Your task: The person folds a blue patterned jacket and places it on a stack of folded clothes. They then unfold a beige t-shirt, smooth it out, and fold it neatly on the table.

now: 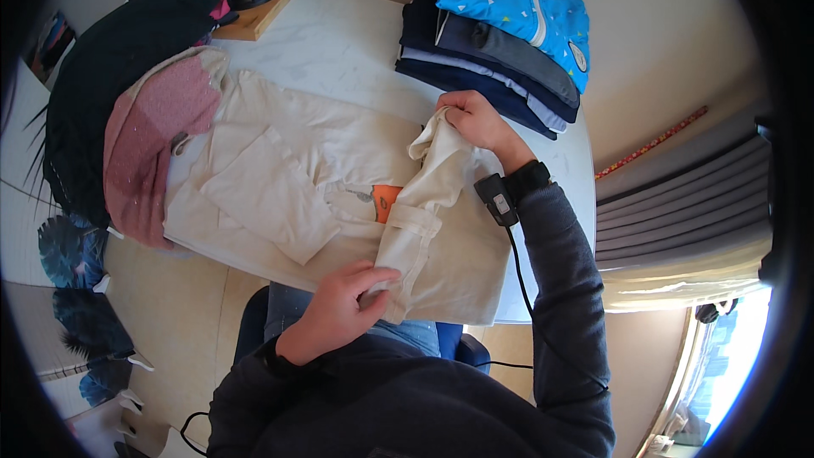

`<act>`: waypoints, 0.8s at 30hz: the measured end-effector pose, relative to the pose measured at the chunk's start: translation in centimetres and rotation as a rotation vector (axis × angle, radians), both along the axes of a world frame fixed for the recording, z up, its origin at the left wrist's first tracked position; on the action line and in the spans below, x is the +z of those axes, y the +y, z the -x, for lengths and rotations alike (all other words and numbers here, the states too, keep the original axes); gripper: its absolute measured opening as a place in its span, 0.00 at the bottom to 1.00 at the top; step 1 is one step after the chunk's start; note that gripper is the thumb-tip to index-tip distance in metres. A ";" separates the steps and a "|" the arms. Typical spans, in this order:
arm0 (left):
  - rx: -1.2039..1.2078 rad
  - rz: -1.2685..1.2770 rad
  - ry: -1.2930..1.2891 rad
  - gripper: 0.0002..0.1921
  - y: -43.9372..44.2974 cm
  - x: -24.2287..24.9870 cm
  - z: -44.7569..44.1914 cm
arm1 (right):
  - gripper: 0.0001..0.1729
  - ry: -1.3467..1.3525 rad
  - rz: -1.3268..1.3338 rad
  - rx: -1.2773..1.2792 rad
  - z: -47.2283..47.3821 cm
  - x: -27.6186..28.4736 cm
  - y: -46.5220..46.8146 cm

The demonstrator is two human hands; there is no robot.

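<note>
A cream long-sleeved top point(375, 133) lies spread over the white table in front of me, with an orange printed patch point(385, 202) showing near its middle. One sleeve is folded across the left half of the garment. My right hand point(470, 117) pinches the bunched cream fabric at the far side and holds it slightly raised. Nearer my body, my left hand point(350, 305) grips the lower end of the same crumpled strip between thumb and fingers. Some fingertips are hidden by the cloth.
Folded dark clothes point(496, 76) topped by a blue patterned garment point(509, 6) are stacked at the back right. A pink knitted garment point(159, 121) and a black one point(114, 57) lie at the left. A wooden stand point(261, 19) is behind them.
</note>
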State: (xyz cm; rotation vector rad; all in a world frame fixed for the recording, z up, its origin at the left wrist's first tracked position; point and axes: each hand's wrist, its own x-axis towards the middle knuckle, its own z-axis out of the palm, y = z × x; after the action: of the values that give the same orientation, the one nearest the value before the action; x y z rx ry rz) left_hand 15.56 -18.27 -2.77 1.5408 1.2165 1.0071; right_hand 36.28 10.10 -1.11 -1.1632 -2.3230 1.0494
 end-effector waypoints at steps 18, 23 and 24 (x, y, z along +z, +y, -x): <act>-0.192 -0.388 0.420 0.17 -0.2 0.2 1.0 | 0.04 0.113 0.357 0.132 -3.4 2.2 -11.4; -0.086 -0.177 0.203 0.10 0.0 -0.1 0.9 | 0.04 0.192 0.468 0.120 -3.1 -0.4 -12.0; -0.077 -0.172 0.160 0.07 -0.1 0.0 1.1 | 0.04 0.181 0.451 0.118 -3.2 -0.6 -11.8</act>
State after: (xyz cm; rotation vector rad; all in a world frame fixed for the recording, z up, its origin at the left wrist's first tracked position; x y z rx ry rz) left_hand 14.51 -18.34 -2.75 1.8182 1.1941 0.9734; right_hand 39.47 -1.67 -1.74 -1.0300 -2.0935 1.7104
